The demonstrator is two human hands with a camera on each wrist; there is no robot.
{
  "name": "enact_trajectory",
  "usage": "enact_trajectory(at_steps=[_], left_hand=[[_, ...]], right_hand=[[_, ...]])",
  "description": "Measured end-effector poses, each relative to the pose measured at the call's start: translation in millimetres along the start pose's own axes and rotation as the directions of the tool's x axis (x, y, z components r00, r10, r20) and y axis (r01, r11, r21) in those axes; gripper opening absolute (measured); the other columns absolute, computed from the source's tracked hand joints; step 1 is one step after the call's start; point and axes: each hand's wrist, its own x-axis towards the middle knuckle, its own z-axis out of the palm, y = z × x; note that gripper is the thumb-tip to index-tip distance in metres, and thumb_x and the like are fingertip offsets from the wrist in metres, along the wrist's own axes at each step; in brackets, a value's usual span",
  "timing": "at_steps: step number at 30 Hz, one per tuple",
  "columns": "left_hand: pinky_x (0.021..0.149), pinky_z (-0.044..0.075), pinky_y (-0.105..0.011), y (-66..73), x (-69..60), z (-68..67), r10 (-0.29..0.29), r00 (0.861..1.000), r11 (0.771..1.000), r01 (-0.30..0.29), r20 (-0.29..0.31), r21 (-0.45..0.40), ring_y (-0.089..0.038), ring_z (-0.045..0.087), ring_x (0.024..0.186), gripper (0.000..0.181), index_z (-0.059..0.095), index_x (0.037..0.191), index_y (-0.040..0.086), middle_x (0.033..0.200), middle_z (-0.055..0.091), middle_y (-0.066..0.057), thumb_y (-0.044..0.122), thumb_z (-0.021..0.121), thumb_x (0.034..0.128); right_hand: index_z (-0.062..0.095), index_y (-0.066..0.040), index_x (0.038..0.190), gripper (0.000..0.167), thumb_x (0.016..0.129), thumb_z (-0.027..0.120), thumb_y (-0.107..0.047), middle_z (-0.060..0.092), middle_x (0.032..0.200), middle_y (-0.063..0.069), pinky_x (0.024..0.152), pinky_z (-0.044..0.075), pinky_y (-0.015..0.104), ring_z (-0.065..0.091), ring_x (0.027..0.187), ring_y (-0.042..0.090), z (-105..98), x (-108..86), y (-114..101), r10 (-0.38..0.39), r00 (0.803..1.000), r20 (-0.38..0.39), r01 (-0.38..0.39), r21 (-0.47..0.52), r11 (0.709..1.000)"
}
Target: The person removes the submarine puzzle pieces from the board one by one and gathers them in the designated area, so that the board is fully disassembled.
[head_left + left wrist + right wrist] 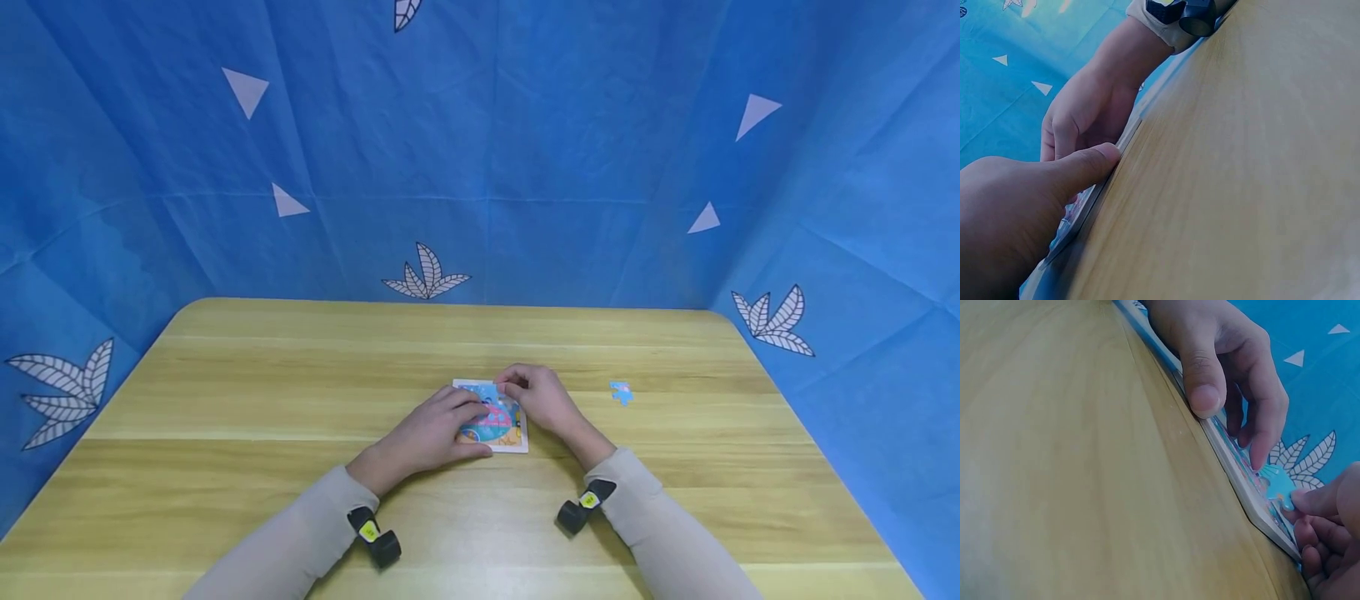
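A small white-framed jigsaw puzzle [512, 447] with a colourful picture lies flat on the table. My left hand [432, 429] rests over its left side, thumb at the near edge and fingers spread over the picture; the left wrist view shows the thumb [1088, 167] on the frame's edge. At the puzzle's upper right is my right hand [545, 403]. In the right wrist view that hand [1335, 531] pinches a light blue piece [1277, 485], held tilted just above the board. A loose blue piece [622, 393] lies on the table to the right.
The wooden table [300, 383] extends around the puzzle on all sides. Behind it and at both sides hangs a blue cloth [570, 150] with white triangles and leaf drawings. Each sleeve cuff carries a small black camera [573, 517].
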Motion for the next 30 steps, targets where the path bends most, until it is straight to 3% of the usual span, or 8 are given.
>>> enact_trajectory(at_steps=[24, 30], left_hand=[[0.109, 0.038, -0.039, 0.1, 0.0, 0.1, 0.014, 1.0, 1.0, -0.014, -0.016, -0.01, -0.023, 0.05, 0.12, 0.059, 0.064, 0.128, 0.012, 0.128, 0.057, -0.003, 0.054, 0.068, 0.0862], [0.111, 0.036, -0.038, 0.7, 0.9, -0.4, -0.004, 1.0, 1.0, 0.004, 0.011, -0.02, -0.022, 0.05, 0.122, 0.06, 0.064, 0.129, 0.013, 0.129, 0.057, -0.002, 0.055, 0.067, 0.0871]], right_hand=[[0.073, -0.013, 0.094, 0.008, 0.095, 0.065, -0.015, 0.066, 0.082, -0.003, 0.062, 0.045, 0.03, 0.054, 0.069, 0.015, 0.4, -1.4, -0.9, -0.016, 1.0, -0.012, 0.017, 0.038, 0.999], [0.073, -0.014, 0.093, 0.01, 0.096, 0.064, -0.016, 0.067, 0.084, -0.003, 0.06, 0.042, 0.03, 0.049, 0.065, 0.016, -0.5, 1.4, 1.3, 0.059, 0.997, -0.049, -0.056, 0.055, 0.997]])
